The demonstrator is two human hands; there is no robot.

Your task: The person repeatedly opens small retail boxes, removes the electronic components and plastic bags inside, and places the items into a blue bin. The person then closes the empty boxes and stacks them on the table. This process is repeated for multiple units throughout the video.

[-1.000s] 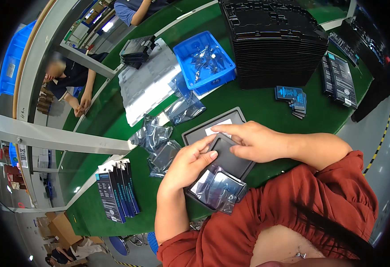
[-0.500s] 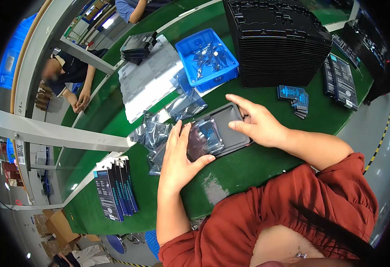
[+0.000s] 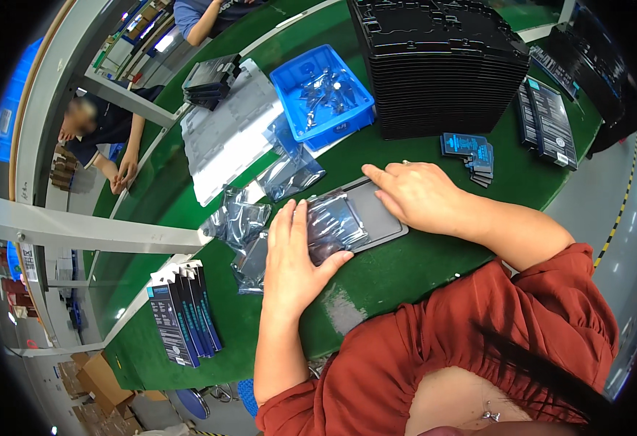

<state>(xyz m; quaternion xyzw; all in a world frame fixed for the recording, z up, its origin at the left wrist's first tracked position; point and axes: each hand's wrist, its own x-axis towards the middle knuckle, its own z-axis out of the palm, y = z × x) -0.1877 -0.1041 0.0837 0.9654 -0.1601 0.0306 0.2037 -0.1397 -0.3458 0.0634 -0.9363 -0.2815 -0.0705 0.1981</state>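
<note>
A shallow dark grey plastic tray [image 3: 380,216] lies aslant on the green bench in front of me. A shiny, see-through bag with a flat dark item inside [image 3: 339,221] lies in its left part. My left hand [image 3: 288,254] rests over the tray's left end, fingers stretched out and thumb apart, touching the bag. Over the right end reaches my right hand [image 3: 421,195], its forefinger at the far rim and thumb stretched over the tray. Its other fingers are partly hidden. Several shiny bagged items [image 3: 242,225] lie just left of the tray.
Beyond stand a blue bin [image 3: 368,120] of small bagged parts and a tall stack of black trays [image 3: 442,94]. Blue-printed cards [image 3: 471,151] and flat boxes [image 3: 551,123] are at right, more boxes [image 3: 180,312] at left. A metal frame post [image 3: 115,232] crosses the left; co-workers sit beyond.
My right hand has turned and settled lower over the tray's right end, its fingers less spread. My left hand stays over the left end. The whole view has shifted slightly.
</note>
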